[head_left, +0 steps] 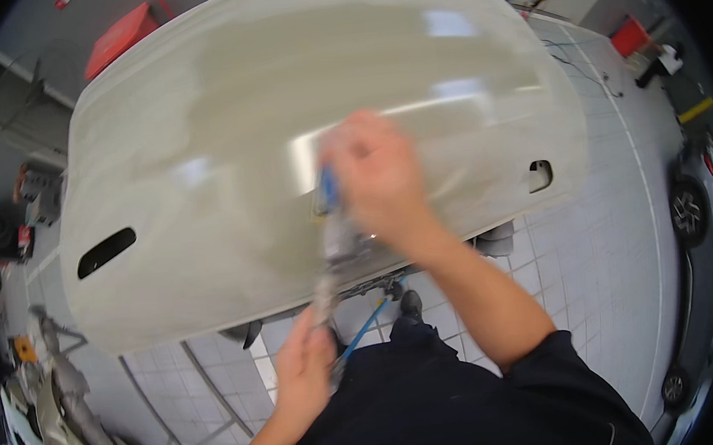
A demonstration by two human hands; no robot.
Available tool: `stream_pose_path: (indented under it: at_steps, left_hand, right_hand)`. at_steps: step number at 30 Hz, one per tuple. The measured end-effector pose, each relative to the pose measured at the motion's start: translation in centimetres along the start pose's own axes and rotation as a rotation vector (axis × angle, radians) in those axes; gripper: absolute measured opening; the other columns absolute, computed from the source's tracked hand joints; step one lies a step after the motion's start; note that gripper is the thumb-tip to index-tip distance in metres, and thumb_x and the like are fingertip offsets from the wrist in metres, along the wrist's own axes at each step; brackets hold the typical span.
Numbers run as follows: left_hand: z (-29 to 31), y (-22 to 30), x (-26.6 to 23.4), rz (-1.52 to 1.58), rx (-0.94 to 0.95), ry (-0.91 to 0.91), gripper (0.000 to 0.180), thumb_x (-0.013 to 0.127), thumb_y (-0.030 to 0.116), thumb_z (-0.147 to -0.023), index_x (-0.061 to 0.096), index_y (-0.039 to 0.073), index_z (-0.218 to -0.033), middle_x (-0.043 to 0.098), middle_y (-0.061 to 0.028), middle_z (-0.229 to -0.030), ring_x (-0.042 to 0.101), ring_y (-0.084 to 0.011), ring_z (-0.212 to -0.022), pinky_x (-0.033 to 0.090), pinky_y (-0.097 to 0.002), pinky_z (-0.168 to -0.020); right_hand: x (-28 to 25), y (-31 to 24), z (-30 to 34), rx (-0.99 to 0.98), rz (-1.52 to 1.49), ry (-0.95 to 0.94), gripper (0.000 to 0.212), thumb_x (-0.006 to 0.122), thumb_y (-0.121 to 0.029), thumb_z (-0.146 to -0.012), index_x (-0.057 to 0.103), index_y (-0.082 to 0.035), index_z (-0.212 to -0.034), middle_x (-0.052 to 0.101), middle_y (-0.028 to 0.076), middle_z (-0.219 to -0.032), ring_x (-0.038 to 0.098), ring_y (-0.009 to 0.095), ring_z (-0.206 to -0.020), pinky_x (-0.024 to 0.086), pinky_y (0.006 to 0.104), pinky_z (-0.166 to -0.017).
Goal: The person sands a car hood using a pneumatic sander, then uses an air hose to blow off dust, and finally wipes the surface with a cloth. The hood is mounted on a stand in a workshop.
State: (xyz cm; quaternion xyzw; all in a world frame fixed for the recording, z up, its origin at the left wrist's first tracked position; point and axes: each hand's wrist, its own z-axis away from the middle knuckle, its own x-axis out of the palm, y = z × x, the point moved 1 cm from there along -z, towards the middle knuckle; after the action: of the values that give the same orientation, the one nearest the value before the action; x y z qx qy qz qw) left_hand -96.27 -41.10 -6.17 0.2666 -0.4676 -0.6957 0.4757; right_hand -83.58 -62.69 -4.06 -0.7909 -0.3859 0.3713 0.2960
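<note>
A large pale beige-green car hood point(258, 95) lies in front of me, glossy under reflected lights. Over its near middle is my right hand point(373, 169), smeared by motion, its fingers closed round a grey air tool point(340, 234) with a blue part point(327, 189) at its far end. Blur hides the tool's exact kind and whether it touches the hood. Lower, near my body, my left hand point(303, 361) is wrapped round the greyish hose point(326, 298) that runs back from the tool. A blue hose point(365, 328) passes beside that hand toward the floor.
Dark oblong openings pierce the hood at the left point(107, 252) and right point(541, 175). Stand legs point(204, 379) reach the tiled floor point(590, 286). A covered car part point(67, 383) stands left, a dark car point(694, 267) right. Cables point(586, 67) lie on the floor at far right.
</note>
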Motion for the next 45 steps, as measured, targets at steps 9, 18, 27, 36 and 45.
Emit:
stream_pose_path:
  at_steps: [9,18,27,36,45]
  left_hand:
    - [4.0,-3.8,-6.5,0.206,-0.091,0.010,0.045,0.040,0.046,-0.107,0.043,0.006,-0.127,0.029,0.0049,-0.056,0.024,-0.0055,-0.045,0.019,-0.0233,-0.043]
    - [-3.7,-0.7,7.7,-0.247,-0.001,-0.461,0.031,0.045,0.028,-0.107,0.048,0.001,-0.121,0.054,-0.0119,-0.065,0.054,-0.0308,-0.055,0.042,-0.0411,-0.055]
    - [-6.5,2.5,12.4,-0.026,0.002,-0.985,0.024,0.040,0.026,-0.109,0.052,0.006,-0.113,0.044,0.0013,-0.067,0.041,-0.0104,-0.061,0.037,-0.0279,-0.058]
    - [-8.4,-0.4,11.7,-0.192,0.270,-0.436,0.030,0.044,0.028,-0.107,0.045,0.004,-0.126,0.053,-0.0154,-0.070,0.054,-0.0261,-0.064,0.042,-0.0399,-0.061]
    - [3.1,-9.5,-6.8,0.376,0.005,-0.079,0.041,0.034,0.043,-0.109,0.052,0.007,-0.112,0.038,0.0030,-0.060,0.029,-0.0061,-0.045,0.022,-0.0253,-0.041]
  right_hand:
    - [16.1,-7.5,0.9,-0.071,-0.058,-0.179,0.016,0.064,-0.014,-0.079,0.066,-0.011,-0.064,0.060,0.008,-0.080,0.053,0.031,-0.089,0.042,0.0449,-0.082]
    - [-8.1,5.4,4.6,0.277,0.070,0.032,0.027,0.043,-0.020,-0.103,0.062,-0.001,-0.106,0.062,0.007,-0.099,0.058,0.021,-0.095,0.049,0.0359,-0.084]
    - [-15.9,0.5,11.6,0.654,-0.757,0.328,0.079,0.057,-0.052,-0.097,0.020,-0.014,-0.157,0.049,0.017,-0.137,0.062,0.028,-0.110,0.059,0.0404,-0.080]
    - [-12.7,1.6,2.8,0.642,0.821,0.261,0.052,0.068,-0.027,-0.082,0.052,-0.010,-0.129,0.053,0.026,-0.114,0.060,0.041,-0.095,0.050,0.0461,-0.087]
    - [11.7,-11.2,5.0,0.231,0.183,-0.369,0.042,0.068,-0.028,-0.087,0.054,-0.010,-0.123,0.044,0.036,-0.129,0.065,0.044,-0.081,0.057,0.0477,-0.069]
